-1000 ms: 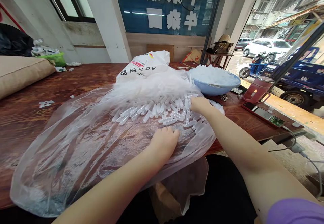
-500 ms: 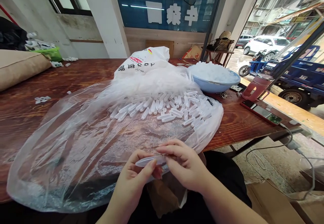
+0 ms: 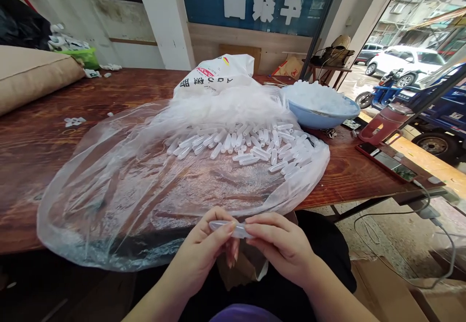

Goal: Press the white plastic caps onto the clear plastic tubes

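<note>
A translucent white plastic tube (image 3: pixel 238 230), tapered at its left end, lies level between my two hands over my lap. My left hand (image 3: pixel 207 242) is closed round its tapered side, thumb on top. With thumb and fingertips, my right hand (image 3: pixel 280 242) pinches the other end; what the fingertips cover there is hidden. Past my hands, a clear plastic bag (image 3: pixel 145 181) is spread over the table's front. Many similar loose tubes (image 3: pixel 255 149) are heaped on it. Below my hands, a brown paper-like piece (image 3: pixel 242 268) is partly visible.
A blue basin (image 3: pixel 320 115) heaped with small whitish pieces stands at the back right, beside a printed white sack (image 3: pixel 214 74). A phone (image 3: pixel 388 161) with a cable and a reddish bottle (image 3: pixel 386 123) are on the right. A brown bundle (image 3: pixel 36 76) lies at the far left of the wooden table (image 3: pixel 127 86).
The view has tilted down and shifted left. My right hand's fingers have closed together on the tube's right end; my left hand keeps holding the tube.
</note>
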Demonstrator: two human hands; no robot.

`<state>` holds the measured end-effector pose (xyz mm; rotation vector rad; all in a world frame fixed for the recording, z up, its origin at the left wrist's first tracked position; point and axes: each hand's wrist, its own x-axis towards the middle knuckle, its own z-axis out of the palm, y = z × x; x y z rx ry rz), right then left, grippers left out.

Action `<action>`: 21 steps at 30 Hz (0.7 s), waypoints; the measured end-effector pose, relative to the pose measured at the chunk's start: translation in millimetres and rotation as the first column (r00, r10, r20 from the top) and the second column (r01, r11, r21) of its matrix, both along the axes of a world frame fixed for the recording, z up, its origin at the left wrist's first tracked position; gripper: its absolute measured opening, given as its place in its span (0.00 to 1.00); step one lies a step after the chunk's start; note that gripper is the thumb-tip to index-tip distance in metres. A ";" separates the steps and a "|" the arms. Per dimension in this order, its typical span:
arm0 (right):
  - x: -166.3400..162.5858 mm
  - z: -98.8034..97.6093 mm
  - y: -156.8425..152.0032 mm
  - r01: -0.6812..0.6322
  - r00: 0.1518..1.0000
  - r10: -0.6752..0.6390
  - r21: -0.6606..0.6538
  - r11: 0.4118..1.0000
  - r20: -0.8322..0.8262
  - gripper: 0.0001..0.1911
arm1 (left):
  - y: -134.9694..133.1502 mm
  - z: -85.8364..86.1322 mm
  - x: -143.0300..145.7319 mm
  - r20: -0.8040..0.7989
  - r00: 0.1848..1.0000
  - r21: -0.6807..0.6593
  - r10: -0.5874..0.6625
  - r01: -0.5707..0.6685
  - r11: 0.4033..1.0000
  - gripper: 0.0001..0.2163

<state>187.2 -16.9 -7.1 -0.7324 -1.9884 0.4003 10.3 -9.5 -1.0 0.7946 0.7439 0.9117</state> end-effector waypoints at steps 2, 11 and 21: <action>2.5 -0.8 -2.3 -0.013 0.999 0.010 0.078 0.997 0.039 0.21 | 1.3 0.6 -0.9 0.001 0.998 -0.010 -0.057 0.057 0.998 0.12; 3.3 -9.5 -5.8 0.080 0.994 -0.092 0.185 0.979 0.053 0.15 | 0.1 1.3 3.4 -0.019 0.997 -0.102 -0.074 0.071 0.992 0.14; 17.1 -7.5 -6.1 -0.103 0.965 -0.059 0.577 0.810 0.255 0.07 | -6.5 1.5 8.4 -0.044 0.988 -0.217 -0.148 0.135 0.967 0.16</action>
